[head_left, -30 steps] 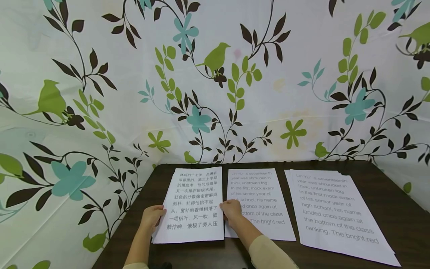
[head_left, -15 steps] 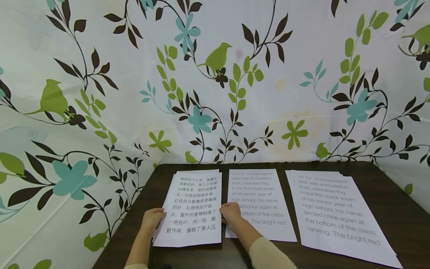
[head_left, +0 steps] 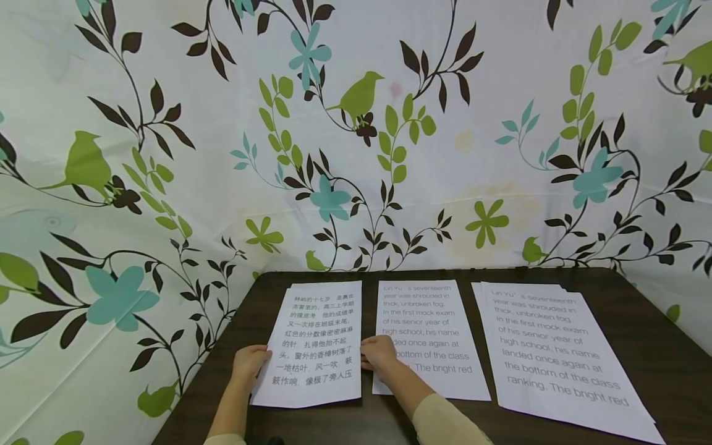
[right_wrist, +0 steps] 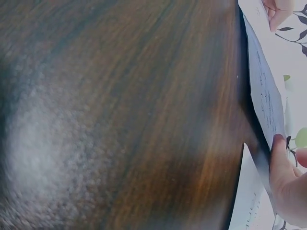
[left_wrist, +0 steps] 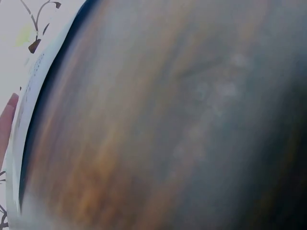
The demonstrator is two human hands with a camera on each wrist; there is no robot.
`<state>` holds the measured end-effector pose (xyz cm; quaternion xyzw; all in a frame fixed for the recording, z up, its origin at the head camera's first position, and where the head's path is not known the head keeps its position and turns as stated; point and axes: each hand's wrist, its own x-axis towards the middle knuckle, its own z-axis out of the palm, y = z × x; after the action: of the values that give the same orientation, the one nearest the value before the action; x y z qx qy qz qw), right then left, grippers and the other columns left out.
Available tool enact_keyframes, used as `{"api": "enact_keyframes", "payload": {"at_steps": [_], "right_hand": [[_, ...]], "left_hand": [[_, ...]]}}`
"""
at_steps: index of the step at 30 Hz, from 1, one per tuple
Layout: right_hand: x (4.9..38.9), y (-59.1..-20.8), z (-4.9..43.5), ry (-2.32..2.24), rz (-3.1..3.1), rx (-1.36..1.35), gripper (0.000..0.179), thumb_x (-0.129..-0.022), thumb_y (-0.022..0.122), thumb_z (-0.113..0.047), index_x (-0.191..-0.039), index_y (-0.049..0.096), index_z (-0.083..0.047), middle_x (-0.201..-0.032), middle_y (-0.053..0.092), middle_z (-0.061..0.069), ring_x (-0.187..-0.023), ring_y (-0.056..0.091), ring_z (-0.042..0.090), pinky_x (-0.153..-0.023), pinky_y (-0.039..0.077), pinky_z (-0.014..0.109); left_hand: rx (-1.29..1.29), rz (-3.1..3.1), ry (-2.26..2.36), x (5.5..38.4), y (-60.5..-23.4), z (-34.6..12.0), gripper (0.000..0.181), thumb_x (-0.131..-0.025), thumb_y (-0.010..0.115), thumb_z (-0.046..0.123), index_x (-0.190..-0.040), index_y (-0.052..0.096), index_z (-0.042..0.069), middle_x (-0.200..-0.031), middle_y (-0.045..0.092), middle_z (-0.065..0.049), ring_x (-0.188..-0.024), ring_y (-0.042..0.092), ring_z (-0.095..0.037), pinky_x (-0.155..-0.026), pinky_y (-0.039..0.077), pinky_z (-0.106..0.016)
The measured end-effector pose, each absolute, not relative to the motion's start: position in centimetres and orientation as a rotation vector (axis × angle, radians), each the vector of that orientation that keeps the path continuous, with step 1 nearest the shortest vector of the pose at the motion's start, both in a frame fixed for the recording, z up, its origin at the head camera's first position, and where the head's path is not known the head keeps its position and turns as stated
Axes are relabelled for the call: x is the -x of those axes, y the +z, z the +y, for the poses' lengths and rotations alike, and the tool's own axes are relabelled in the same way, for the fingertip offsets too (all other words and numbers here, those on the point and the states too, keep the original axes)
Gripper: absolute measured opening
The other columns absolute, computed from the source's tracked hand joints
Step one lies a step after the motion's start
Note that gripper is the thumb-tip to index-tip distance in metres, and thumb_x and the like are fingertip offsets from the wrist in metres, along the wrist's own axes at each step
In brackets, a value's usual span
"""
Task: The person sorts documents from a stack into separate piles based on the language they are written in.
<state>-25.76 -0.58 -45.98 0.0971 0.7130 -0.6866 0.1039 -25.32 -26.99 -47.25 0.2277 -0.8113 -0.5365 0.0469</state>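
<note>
A stack of white paper (head_left: 314, 346) printed with Chinese text lies at the left of the dark table, its sheets nearly even. At its left edge my left hand (head_left: 248, 364) grips the paper, thumb on the near side of the sheet. My right hand (head_left: 381, 357) holds the opposite edge, reaching across the lower left corner of a sheet with English text (head_left: 423, 321). In the right wrist view the stack (right_wrist: 264, 81) looks slightly bowed, with the right hand (right_wrist: 288, 182) at one edge and fingers of the left hand (right_wrist: 278, 10) at the other.
A stack of English-text sheets (head_left: 550, 352), fanned a little, lies on the right of the dark wooden table (head_left: 311, 426). Behind the table hangs a white cloth (head_left: 434, 154) with birds, leaves and flowers. The left wrist view is mostly blurred tabletop (left_wrist: 158, 120).
The Chinese-text stack has come slightly nearer, and its right edge has shifted left with my right hand. Sheets that stuck out at its upper right now sit even with the top one.
</note>
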Motion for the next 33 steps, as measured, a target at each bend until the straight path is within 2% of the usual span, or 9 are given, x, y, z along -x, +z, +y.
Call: {"api": "enact_keyframes", "payload": {"at_steps": [5,9,13,16,22,28,33], "right_hand": [[25.6,-45.5,-0.7,-1.997,2.129,-0.214,0.025,-0.078,0.05,0.003,-0.101,0.053,0.014,-0.08,0.054,0.014,-0.066,0.056,0.02,-0.057,0.05,0.028],[25.5,-45.2,-0.6,-1.977,2.143,-0.176,0.027,-0.078,0.05,0.002,-0.102,0.051,0.015,-0.082,0.054,0.015,-0.069,0.056,0.021,-0.06,0.05,0.03],[25.6,-45.0,-0.5,-1.975,2.156,-0.176,0.028,-0.077,0.051,0.001,-0.101,0.051,0.015,-0.082,0.053,0.015,-0.07,0.056,0.023,-0.062,0.049,0.032],[25.8,-45.2,-0.4,-1.963,2.17,-0.188,0.027,-0.077,0.052,0.0,-0.1,0.052,0.014,-0.084,0.054,0.014,-0.071,0.057,0.023,-0.062,0.049,0.032],[25.9,-45.2,-0.3,-1.925,2.206,-0.167,0.025,-0.076,0.053,-0.001,-0.098,0.053,0.013,-0.083,0.055,0.013,-0.072,0.057,0.023,-0.063,0.049,0.032],[25.9,-44.5,0.1,-1.833,2.285,-0.096,0.027,-0.076,0.054,-0.003,-0.098,0.054,0.012,-0.08,0.054,0.013,-0.073,0.055,0.023,-0.063,0.048,0.033],[26.3,-44.0,1.0,-1.824,2.301,-0.072,0.031,-0.077,0.054,-0.006,-0.102,0.052,0.013,-0.08,0.055,0.013,-0.074,0.056,0.025,-0.063,0.048,0.033]], "left_hand": [[-0.688,-2.461,-1.594,25.4,-47.2,-27.2,0.027,-0.079,0.052,-0.002,-0.102,0.052,-0.017,-0.093,0.054,-0.028,-0.077,0.053,-0.03,-0.062,0.043,-0.036],[-0.668,-2.447,-1.584,25.2,-46.6,-27.0,0.031,-0.079,0.052,0.002,-0.103,0.051,-0.018,-0.101,0.05,-0.032,-0.085,0.051,-0.036,-0.068,0.043,-0.039],[-0.681,-2.379,-1.657,24.6,-45.7,-26.8,0.036,-0.08,0.05,0.005,-0.108,0.047,-0.018,-0.111,0.043,-0.034,-0.099,0.044,-0.042,-0.059,0.043,-0.029],[-0.673,-2.339,-1.691,24.5,-45.6,-26.9,0.04,-0.08,0.05,0.006,-0.111,0.045,-0.018,-0.112,0.043,-0.035,-0.098,0.046,-0.041,-0.051,0.039,-0.02],[-0.681,-2.252,-1.708,25.2,-46.5,-27.2,0.042,-0.078,0.052,0.006,-0.113,0.043,-0.017,-0.11,0.044,-0.034,-0.093,0.05,-0.039,-0.061,0.048,-0.026],[-0.643,-2.27,-1.63,28.2,-50.3,-29.0,0.037,-0.083,0.053,0.011,-0.113,0.046,-0.01,-0.11,0.047,-0.029,-0.094,0.051,-0.036,-0.076,0.045,-0.037],[-0.607,-2.243,-1.633,30.5,-51.4,-29.0,0.036,-0.08,0.056,0.014,-0.11,0.05,-0.005,-0.106,0.051,-0.025,-0.089,0.054,-0.035,-0.075,0.045,-0.041]]}}
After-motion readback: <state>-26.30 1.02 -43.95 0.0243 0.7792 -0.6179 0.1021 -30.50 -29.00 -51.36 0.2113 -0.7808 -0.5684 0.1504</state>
